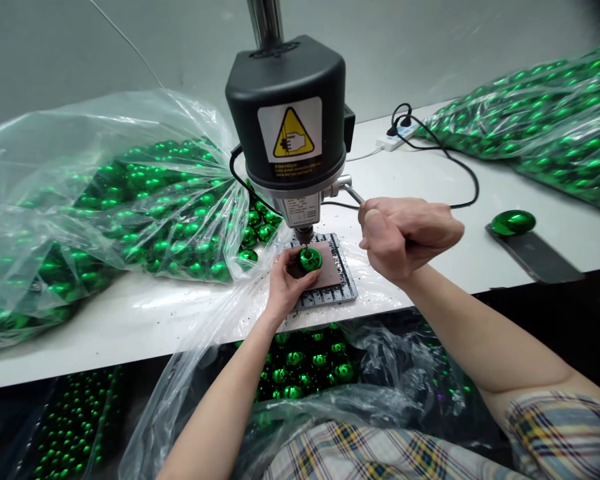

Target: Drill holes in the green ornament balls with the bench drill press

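Observation:
My left hand (286, 280) pinches a shiny green ball (310, 260) between thumb and fingers. The ball rests on a flat brownish board (333, 267), which lies on the slotted metal base (347, 293) of a bench drill press (285, 113). Right above the ball is the drill chuck (305, 235), its thin bit at the ball's top; whether it has gone in I cannot tell. My right hand (405, 233) is closed around the end of the press's metal feed lever (353, 192). Dark shavings lie scattered over the base.
On the left, a clear plastic bag (180, 193) of green balls spills toward the press. Another full bag (545, 127) lies at right. A phone (540, 257) with one green ball (513, 223), a power strip (396, 139) and a black cable share the white table. More balls (305, 363) sit below its edge.

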